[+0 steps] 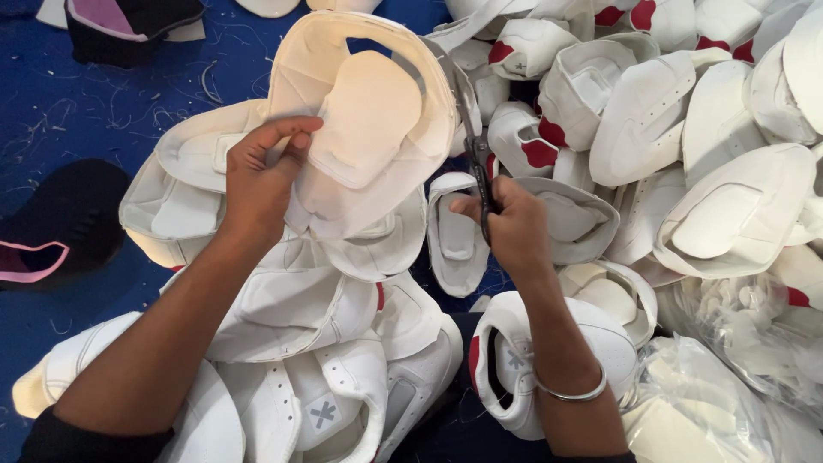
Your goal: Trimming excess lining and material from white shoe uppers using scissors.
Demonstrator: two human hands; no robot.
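At the far left of the frame a black shoe upper with pink lining (60, 227) lies on the blue floor (51, 111), which is strewn with thread scraps. Just right of it, in the centre left, the left hand (261, 176) pinches the edge of a white shoe upper (369, 129), thumb and fingers closed on it, holding it raised with its inner side and tongue facing the camera. Below lies a pile of white uppers (291, 343). In the centre, the right hand (506, 227) is closed around the handles of a pair of scissors (476, 141), whose blades point up along the held upper's right rim. A metal bangle (570, 394) circles that wrist. To the right, a heap of white uppers with red patches (669, 111) fills the upper right, with clear plastic bags (729, 377) at the lower right.
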